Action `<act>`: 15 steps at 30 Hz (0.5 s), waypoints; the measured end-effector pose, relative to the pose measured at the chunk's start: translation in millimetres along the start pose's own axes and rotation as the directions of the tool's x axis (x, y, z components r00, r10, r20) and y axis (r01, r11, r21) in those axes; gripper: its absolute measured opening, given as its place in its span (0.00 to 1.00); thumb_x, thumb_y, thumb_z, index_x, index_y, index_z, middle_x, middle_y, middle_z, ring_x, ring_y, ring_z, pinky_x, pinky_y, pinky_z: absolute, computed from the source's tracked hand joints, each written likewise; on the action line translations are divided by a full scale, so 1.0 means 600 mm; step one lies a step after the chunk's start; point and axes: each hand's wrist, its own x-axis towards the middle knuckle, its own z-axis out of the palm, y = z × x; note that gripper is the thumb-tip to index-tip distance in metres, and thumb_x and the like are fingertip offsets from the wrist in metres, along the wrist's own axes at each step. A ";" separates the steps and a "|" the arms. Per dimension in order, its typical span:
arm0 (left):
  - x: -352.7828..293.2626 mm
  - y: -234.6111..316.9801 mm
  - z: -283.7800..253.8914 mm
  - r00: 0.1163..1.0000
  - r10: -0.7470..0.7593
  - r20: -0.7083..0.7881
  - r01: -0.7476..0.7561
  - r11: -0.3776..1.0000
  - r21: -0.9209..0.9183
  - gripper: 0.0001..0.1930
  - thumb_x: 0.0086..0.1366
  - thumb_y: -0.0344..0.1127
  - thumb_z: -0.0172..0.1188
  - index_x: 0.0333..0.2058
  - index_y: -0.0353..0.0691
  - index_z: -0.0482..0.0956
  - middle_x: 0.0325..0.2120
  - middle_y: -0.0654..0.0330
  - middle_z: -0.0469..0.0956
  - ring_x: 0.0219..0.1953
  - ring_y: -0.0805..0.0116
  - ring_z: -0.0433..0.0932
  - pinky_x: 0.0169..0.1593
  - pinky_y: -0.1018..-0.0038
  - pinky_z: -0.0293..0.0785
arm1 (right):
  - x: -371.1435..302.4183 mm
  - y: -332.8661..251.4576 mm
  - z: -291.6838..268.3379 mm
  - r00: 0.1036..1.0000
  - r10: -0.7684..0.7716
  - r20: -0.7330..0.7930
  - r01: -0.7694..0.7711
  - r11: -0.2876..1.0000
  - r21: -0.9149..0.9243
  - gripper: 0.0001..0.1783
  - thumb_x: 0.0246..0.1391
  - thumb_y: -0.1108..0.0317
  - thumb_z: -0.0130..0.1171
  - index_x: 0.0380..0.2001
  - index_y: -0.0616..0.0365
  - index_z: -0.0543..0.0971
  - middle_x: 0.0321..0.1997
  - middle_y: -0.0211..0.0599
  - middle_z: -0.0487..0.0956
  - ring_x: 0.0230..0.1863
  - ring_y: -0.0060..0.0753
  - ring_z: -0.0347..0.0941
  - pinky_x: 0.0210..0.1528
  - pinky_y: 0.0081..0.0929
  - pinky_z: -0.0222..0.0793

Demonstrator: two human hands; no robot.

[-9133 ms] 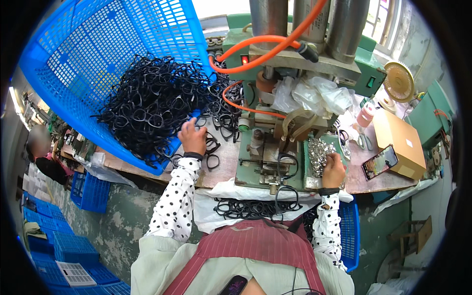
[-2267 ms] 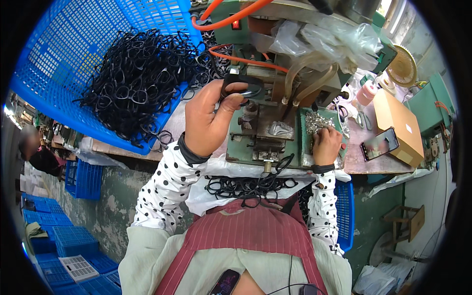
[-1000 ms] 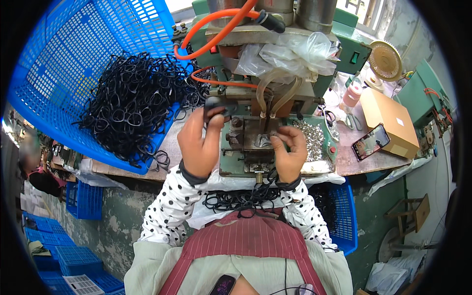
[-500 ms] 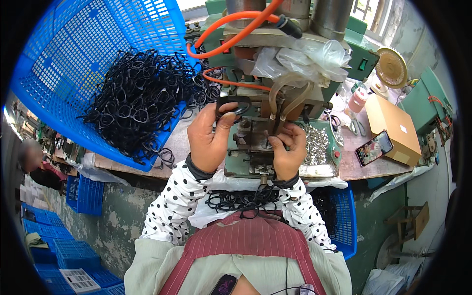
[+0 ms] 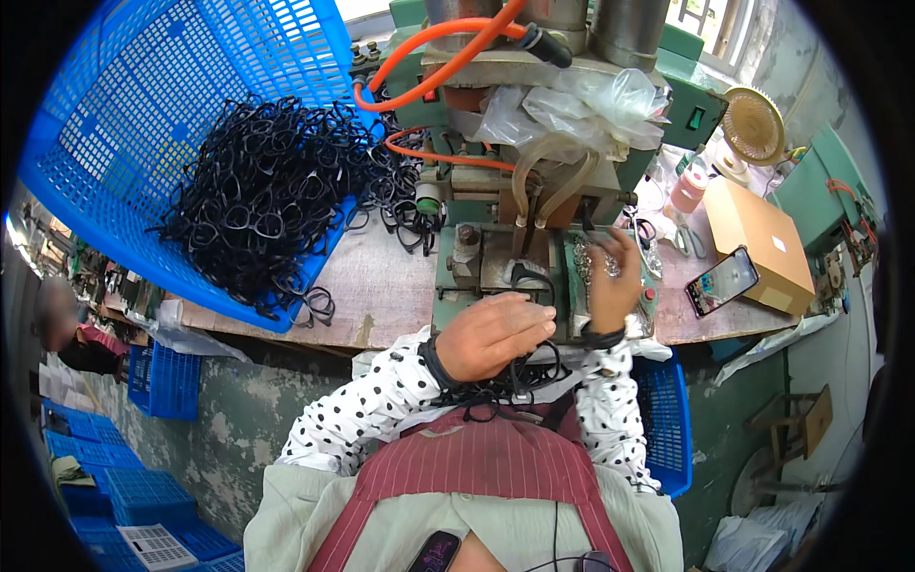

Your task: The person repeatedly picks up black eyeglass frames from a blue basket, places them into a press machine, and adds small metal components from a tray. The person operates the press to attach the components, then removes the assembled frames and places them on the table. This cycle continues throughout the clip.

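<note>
My left hand (image 5: 494, 336) is closed round a black glasses frame (image 5: 531, 276), just in front of the machine's metal work block (image 5: 500, 259). One rim of the frame rises beyond my fingers, and the hand hides much of the rest. My right hand (image 5: 615, 284) hovers over the tray of small silvery metal pieces (image 5: 579, 255) at the block's right. Its fingers are curled and smeared by motion, so what they hold, if anything, does not show. More black frames (image 5: 477, 393) lie on my lap below the left hand.
A big blue basket (image 5: 105, 181) heaped with black glasses frames (image 5: 262, 200) stands at the left. Orange hoses (image 5: 410, 95) and plastic wrap (image 5: 610, 110) hang above. A phone (image 5: 722, 281) leans on a cardboard box (image 5: 762, 248) at the right, near scissors (image 5: 694, 238).
My left hand has come down and right with the glasses frame, away from the machine's left side. My right hand has left the work block for the metal pieces.
</note>
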 end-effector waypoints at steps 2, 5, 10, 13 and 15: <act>-0.001 -0.010 -0.002 0.999 0.014 0.041 -0.015 1.000 0.014 0.21 0.53 0.24 0.61 0.49 0.37 0.76 0.49 0.54 0.76 0.46 0.56 0.77 0.53 0.61 0.74 | 0.010 0.089 -0.041 0.995 0.102 0.020 -0.091 0.949 -0.301 0.15 0.50 0.72 0.62 0.43 0.58 0.77 0.35 0.40 0.82 0.37 0.36 0.80 0.38 0.31 0.73; -0.006 -0.012 0.003 0.999 0.020 0.033 -0.020 1.000 0.018 0.21 0.52 0.25 0.61 0.48 0.37 0.76 0.50 0.54 0.76 0.46 0.56 0.77 0.53 0.61 0.74 | -0.002 0.123 -0.079 0.959 0.198 0.205 -0.139 0.953 -0.268 0.12 0.52 0.66 0.62 0.41 0.54 0.79 0.32 0.44 0.82 0.32 0.43 0.80 0.34 0.36 0.72; -0.007 -0.010 0.001 0.999 0.001 0.034 -0.001 1.000 0.011 0.20 0.53 0.25 0.60 0.47 0.38 0.76 0.51 0.55 0.76 0.46 0.54 0.77 0.52 0.60 0.74 | -0.029 0.096 -0.085 0.933 0.196 0.301 0.072 0.719 -0.691 0.10 0.50 0.65 0.63 0.37 0.53 0.79 0.31 0.44 0.79 0.34 0.49 0.77 0.34 0.42 0.71; -0.011 -0.016 0.000 0.999 0.017 0.049 -0.018 1.000 0.013 0.20 0.57 0.26 0.58 0.51 0.36 0.75 0.50 0.51 0.76 0.48 0.56 0.77 0.53 0.60 0.74 | -0.039 0.155 -0.063 0.951 0.084 0.296 0.083 0.855 -0.511 0.06 0.49 0.66 0.63 0.30 0.54 0.80 0.30 0.42 0.77 0.32 0.49 0.74 0.33 0.43 0.68; -0.015 -0.017 0.003 0.999 0.022 0.044 -0.023 0.999 0.031 0.20 0.58 0.28 0.58 0.51 0.36 0.74 0.51 0.51 0.75 0.49 0.56 0.77 0.54 0.60 0.73 | -0.033 0.153 -0.056 0.969 0.087 0.231 0.007 0.926 -0.378 0.06 0.48 0.67 0.64 0.27 0.56 0.80 0.30 0.41 0.77 0.31 0.48 0.73 0.33 0.39 0.67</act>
